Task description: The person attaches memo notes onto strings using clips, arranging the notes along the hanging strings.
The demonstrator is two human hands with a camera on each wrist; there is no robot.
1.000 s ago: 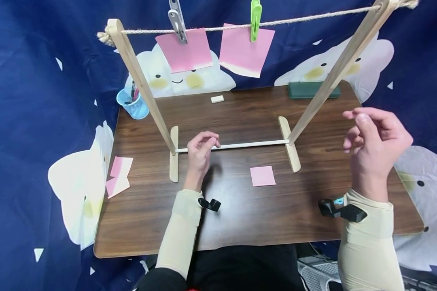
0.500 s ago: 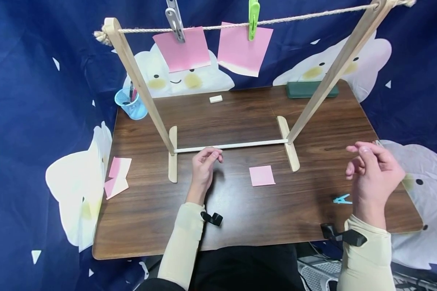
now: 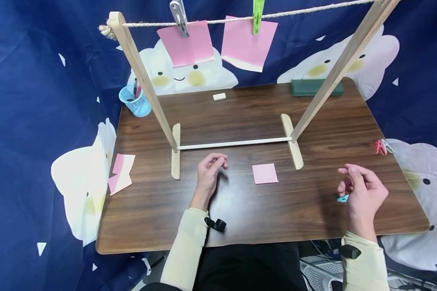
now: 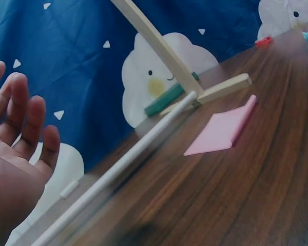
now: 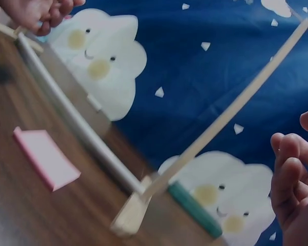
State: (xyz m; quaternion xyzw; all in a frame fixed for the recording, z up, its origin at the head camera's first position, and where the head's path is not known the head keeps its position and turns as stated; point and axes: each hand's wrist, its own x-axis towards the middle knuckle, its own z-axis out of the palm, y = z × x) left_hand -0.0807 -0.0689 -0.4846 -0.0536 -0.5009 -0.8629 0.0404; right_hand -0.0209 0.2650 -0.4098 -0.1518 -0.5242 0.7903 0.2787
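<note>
My left hand (image 3: 208, 173) hovers over the table in front of the rack's white crossbar (image 3: 236, 143), fingers loosely curled around nothing. To its right a pink sticky note (image 3: 265, 173) lies flat on the wood. My right hand (image 3: 364, 194) hangs at the right side, also holding nothing, and partly covers a light blue clothespin (image 3: 343, 198). Overhead, two pink sticky notes hang from the rope (image 3: 306, 13): the left note (image 3: 187, 46) under a grey clothespin (image 3: 179, 18), the right note (image 3: 248, 46) under a green clothespin (image 3: 257, 16).
A red clothespin (image 3: 380, 147) lies beside a pale one at the right edge. Folded pink notes (image 3: 121, 173) lie at the left edge. At the back are a blue pen cup (image 3: 135, 102), a white eraser (image 3: 219, 96) and a green case (image 3: 315, 87). Wooden posts (image 3: 143, 81) flank the middle.
Both hands have drawn back toward the body, away from the rack. The right hand has lowered at the right side, bringing the red clothespin into sight and moving over the light blue one.
</note>
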